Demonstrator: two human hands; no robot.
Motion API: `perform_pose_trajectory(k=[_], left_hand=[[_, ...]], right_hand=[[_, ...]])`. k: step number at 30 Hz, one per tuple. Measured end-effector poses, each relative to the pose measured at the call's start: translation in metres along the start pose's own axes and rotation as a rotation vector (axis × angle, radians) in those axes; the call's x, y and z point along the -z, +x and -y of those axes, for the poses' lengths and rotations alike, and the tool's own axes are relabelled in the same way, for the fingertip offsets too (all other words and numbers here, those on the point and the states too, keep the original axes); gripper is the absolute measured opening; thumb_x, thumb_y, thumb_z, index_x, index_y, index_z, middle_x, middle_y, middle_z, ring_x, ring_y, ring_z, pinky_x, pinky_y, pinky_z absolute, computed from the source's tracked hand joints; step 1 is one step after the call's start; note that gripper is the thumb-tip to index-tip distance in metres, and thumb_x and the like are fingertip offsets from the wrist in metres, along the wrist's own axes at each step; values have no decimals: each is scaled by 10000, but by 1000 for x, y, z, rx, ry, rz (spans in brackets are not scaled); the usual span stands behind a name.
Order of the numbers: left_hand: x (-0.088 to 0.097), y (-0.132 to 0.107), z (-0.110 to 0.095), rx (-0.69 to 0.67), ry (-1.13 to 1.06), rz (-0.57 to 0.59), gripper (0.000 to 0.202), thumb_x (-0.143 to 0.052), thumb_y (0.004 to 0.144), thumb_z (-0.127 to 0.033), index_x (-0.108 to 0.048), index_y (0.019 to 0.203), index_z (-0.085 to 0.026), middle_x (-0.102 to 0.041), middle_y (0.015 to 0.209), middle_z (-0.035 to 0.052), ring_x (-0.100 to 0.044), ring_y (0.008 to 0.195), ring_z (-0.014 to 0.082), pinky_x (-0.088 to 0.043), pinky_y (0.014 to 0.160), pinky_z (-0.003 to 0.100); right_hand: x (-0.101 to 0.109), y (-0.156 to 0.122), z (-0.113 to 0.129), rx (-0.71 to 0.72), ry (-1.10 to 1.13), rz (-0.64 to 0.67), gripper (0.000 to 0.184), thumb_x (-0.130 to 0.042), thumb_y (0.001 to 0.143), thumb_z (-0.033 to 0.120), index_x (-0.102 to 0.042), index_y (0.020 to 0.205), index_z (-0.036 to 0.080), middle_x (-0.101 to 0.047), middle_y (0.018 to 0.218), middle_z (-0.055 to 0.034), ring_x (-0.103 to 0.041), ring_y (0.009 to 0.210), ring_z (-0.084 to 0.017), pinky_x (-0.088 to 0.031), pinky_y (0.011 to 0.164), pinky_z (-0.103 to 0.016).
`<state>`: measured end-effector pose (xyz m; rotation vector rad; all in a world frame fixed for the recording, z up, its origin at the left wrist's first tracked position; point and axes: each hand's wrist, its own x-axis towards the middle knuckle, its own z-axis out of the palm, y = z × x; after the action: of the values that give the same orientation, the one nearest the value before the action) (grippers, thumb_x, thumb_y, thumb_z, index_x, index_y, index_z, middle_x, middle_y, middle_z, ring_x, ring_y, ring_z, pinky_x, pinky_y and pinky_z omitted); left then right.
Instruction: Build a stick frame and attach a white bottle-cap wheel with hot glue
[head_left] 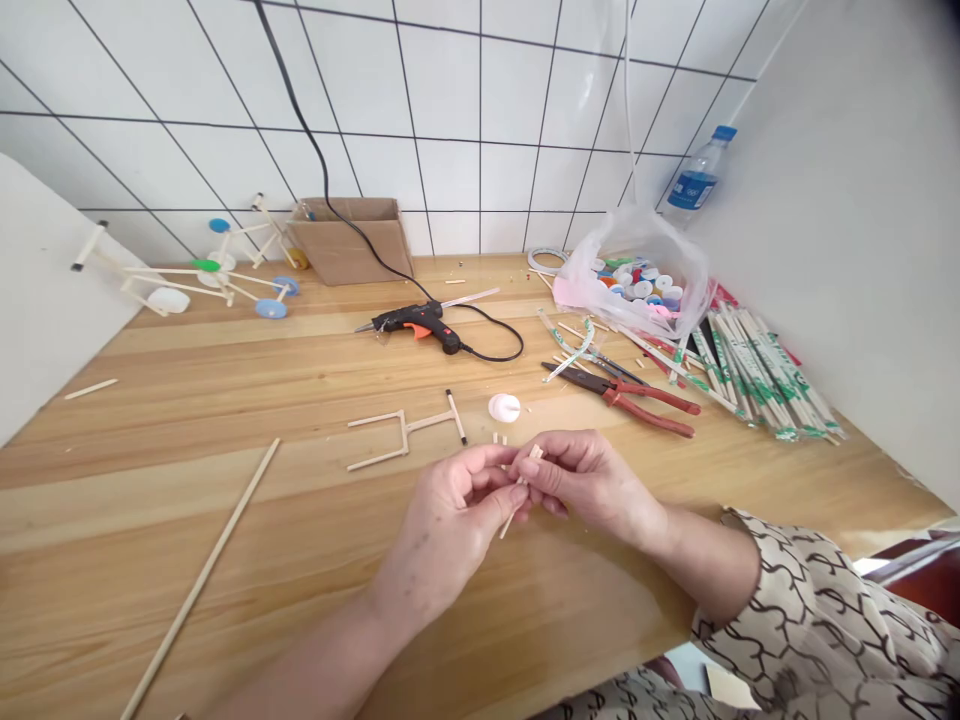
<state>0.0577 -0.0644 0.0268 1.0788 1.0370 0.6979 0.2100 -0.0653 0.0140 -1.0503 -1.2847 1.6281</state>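
Thin wooden sticks (508,522) are pinched between the fingertips of both hands, above the table's front part. My left hand (454,525) closes its thumb and fingers on them from the left. From the right, my right hand (592,485) grips the upper ends; how many sticks there are is partly hidden by the fingers. Just beyond the fingers lie a pale pink bottle cap (504,408) and a couple of short stick pieces (499,439). Left of these is a flat frame of glued sticks (406,428), with a black-tipped crossbar.
A black glue gun (420,322) with its cord lies mid-table. Red-handled pliers (637,395), a bag of bottle caps (637,280) and wrapped chopsticks (765,370) are at right. Stick models with cap wheels (210,270) and a cardboard box (352,245) stand back left; a long stick (202,575) lies left.
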Motion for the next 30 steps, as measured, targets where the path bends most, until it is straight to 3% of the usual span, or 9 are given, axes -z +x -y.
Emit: perform_pose_trajectory(k=[13, 30], left_hand=[[3, -1, 1, -24, 84, -21, 261, -593, 738, -216, -622, 977, -115, -668, 655, 29, -595, 602, 136, -444, 571, 239], [1, -2, 2, 8, 75, -59, 254, -611, 711, -198, -579, 954, -130, -631, 585, -4, -587, 525, 122, -433, 488, 217]], right_hand=[[6, 6, -1, -125, 65, -71, 311, -742, 668, 406, -616, 701, 123, -585, 516, 31, -477, 395, -44, -328, 333, -137], [6, 6, 1, -165, 54, -100, 298, -747, 660, 395, -601, 667, 135, -607, 518, 13, -483, 395, -49, -332, 322, -132]])
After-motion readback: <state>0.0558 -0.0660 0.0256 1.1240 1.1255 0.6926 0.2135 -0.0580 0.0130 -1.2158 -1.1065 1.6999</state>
